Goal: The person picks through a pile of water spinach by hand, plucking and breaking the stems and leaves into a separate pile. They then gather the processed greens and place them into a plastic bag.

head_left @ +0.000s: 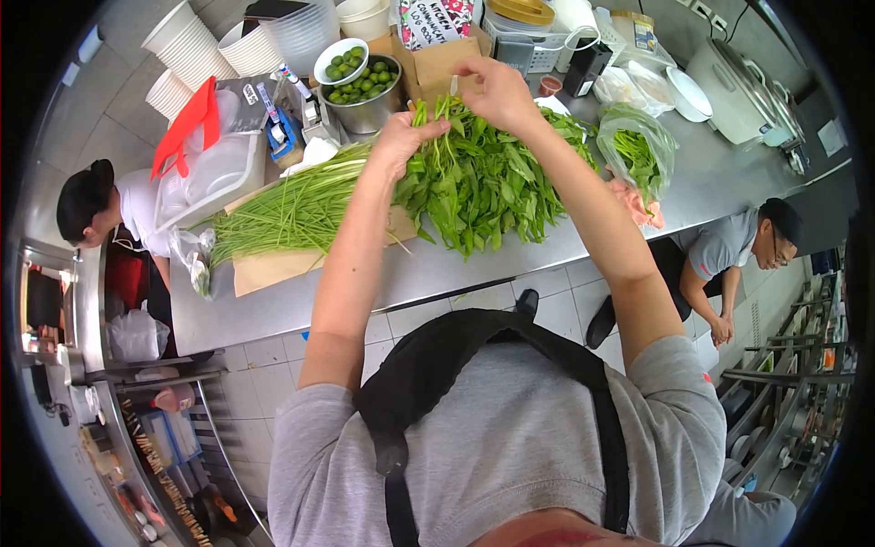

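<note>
A large bunch of leafy greens (pixel 497 187) with long stems lies across the steel counter in front of me. My left hand (pixel 406 143) is closed around the stems at the bunch's upper left. Above the bunch, my right hand (pixel 499 94) has its fingers pinched together. Something thin and pale shows just under those fingertips, too small to name. To the left of the greens, long thin green stalks (pixel 296 208) are spread over brown paper (pixel 255 275). A clear plastic bag (pixel 663 146) with more greens sits to the right.
Behind the stalks stand a metal pot (pixel 369 114) and a white bowl (pixel 325 66), both with small green limes. A white bin (pixel 214 187) is at left; a large cooker (pixel 729 87) stands far right. Co-workers are at left (pixel 137 205) and right (pixel 720 251) of the counter (pixel 383 283).
</note>
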Demonstrator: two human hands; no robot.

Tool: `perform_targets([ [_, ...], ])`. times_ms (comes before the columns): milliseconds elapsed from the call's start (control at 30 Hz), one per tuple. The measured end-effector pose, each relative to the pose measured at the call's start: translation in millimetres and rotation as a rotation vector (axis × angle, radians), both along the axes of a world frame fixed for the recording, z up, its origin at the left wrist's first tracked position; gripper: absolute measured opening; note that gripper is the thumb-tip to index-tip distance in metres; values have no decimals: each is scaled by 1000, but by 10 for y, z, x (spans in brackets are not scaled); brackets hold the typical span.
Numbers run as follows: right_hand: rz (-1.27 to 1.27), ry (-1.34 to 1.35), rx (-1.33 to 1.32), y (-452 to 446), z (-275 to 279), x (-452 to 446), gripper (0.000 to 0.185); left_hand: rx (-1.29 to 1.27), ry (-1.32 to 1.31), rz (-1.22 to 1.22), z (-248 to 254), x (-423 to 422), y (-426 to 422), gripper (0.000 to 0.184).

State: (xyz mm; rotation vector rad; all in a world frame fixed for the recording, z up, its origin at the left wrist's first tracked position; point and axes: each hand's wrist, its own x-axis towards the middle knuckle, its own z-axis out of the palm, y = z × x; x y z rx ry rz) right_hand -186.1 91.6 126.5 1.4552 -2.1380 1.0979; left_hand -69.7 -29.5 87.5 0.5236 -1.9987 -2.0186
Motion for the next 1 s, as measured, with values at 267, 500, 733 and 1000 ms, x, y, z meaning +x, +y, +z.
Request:
perform_targets([
  [267,60,341,280,68,145,163,13,-38,5,-59,141,10,-77,17],
  [500,-186,158,126,-41,-32,241,8,-128,-28,-106,143,-37,-105,16],
  [733,-499,-12,-2,-107,-70,-96,9,-173,-81,-67,54,-77,-188,19],
  [1000,-31,-344,258,-7,-53,144,14,121,182,-67,208,-33,-204,15],
])
